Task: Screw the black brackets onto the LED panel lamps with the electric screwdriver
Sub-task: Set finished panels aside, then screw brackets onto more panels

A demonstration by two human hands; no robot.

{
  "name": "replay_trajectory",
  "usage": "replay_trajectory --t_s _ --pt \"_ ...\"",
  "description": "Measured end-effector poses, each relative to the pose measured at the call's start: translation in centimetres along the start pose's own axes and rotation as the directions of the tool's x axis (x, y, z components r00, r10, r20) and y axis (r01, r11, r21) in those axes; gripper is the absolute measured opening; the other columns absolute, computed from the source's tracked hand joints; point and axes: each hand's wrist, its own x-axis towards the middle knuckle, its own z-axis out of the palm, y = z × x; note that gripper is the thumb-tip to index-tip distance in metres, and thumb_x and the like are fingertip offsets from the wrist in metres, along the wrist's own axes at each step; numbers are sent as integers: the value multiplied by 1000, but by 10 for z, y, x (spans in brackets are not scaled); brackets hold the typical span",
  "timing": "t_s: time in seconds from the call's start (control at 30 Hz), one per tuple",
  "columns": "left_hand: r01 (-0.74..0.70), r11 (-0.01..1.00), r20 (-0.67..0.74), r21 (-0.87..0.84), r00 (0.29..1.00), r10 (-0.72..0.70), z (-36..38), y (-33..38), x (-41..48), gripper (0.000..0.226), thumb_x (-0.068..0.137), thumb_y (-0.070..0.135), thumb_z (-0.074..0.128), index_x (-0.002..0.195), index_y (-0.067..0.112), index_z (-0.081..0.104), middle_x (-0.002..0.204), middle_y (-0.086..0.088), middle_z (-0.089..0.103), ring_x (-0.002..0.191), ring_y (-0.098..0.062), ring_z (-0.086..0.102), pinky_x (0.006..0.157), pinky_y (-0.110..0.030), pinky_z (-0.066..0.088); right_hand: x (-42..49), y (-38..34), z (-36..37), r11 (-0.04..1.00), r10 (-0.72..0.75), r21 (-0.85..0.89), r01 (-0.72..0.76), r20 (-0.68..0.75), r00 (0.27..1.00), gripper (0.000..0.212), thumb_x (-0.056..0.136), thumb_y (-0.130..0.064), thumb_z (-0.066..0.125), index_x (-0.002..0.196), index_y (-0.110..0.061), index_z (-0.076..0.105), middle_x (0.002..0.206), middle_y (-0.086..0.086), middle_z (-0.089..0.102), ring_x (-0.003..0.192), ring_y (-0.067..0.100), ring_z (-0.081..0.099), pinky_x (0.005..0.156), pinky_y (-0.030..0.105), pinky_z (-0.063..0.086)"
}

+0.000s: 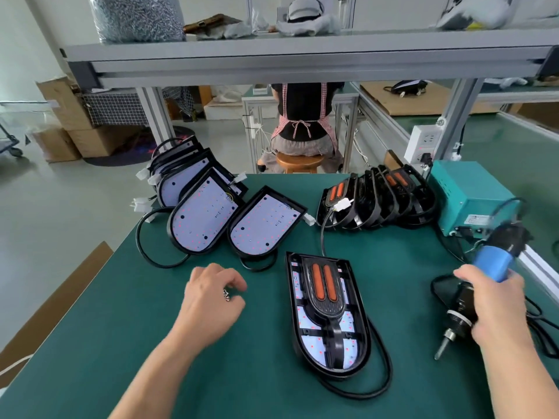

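Note:
An LED panel lamp lies in the middle of the green mat with a black bracket, with two orange strips, lying on it. My right hand is shut on the electric screwdriver, blue-handled, bit pointing down and left, to the right of that lamp. My left hand rests on the mat left of the lamp, fingers curled on a few small screws. Two bare panel lamps lie further back.
More bare panels are stacked at the back left. A row of lamps with brackets leans at the back right beside a teal power box. Cables loop on the mat. A person sits on a stool beyond the table.

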Motion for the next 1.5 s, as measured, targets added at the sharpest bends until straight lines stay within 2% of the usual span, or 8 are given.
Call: replay_trajectory --t_s 0.13,0.3,0.47,0.57,0.7,0.9,1.33,1.5 --pt "-50 990 137 130 990 32 -14 -8 3 22 77 17 65 87 36 63 97 16 47 101 -14 35 89 -30 27 -12 -16 1 945 -59 325 17 120 991 34 80 -14 65 107 -14 45 69 -1 55 43 8 54 40 17 41" --pt "-121 956 228 267 972 60 -18 -13 4 14 84 31 66 80 39 55 94 18 41 99 -12 32 85 -30 25 -35 -37 6 835 -72 545 -79 249 966 35 93 -45 58 115 -18 53 75 3 66 58 15 59 50 20 45" --pt "-135 950 255 283 965 61 -16 -12 4 18 90 29 65 78 38 55 92 18 42 99 -11 33 85 -27 26 -41 -43 14 698 10 637 -327 448 894 40 91 -52 58 95 -13 52 75 1 53 61 14 49 50 18 38" --pt "-165 982 160 94 976 149 -11 0 4 20 91 18 63 79 31 54 90 16 52 94 -12 42 80 -23 32 -45 -40 24 664 11 635 -395 520 854 32 91 -46 61 92 -15 56 76 -2 55 61 12 51 50 18 38" --pt "-89 937 40 -338 993 109 3 40 -2 21 90 14 66 77 29 60 70 13 61 58 -3 47 57 -13 39 -56 -38 45 691 -31 603 -400 577 816 33 92 -37 61 116 -14 61 73 -1 56 57 12 49 48 19 39" --pt "-66 706 -53 -705 998 41 13 80 -15 26 85 3 74 79 28 73 77 5 72 71 -7 64 70 -13 49 -82 -45 73 679 -50 563 -472 676 735 31 82 -37 67 105 -16 65 73 -4 52 62 11 45 52 22 35" --pt "-12 696 44 -718 997 64 17 97 -32 26 86 3 74 78 28 74 78 5 73 72 -6 65 71 -15 52 -107 -70 78 572 -93 778 -260 377 922 25 89 -31 72 103 -13 61 75 -3 57 63 10 52 64 21 41" --pt "30 624 81 -781 995 54 19 106 -34 27 86 -3 71 77 23 73 79 0 75 73 -10 67 70 -16 52 -113 -79 73 551 -85 815 -178 267 960 26 89 -27 74 105 -17 55 65 -6 57 57 8 50 50 16 44"
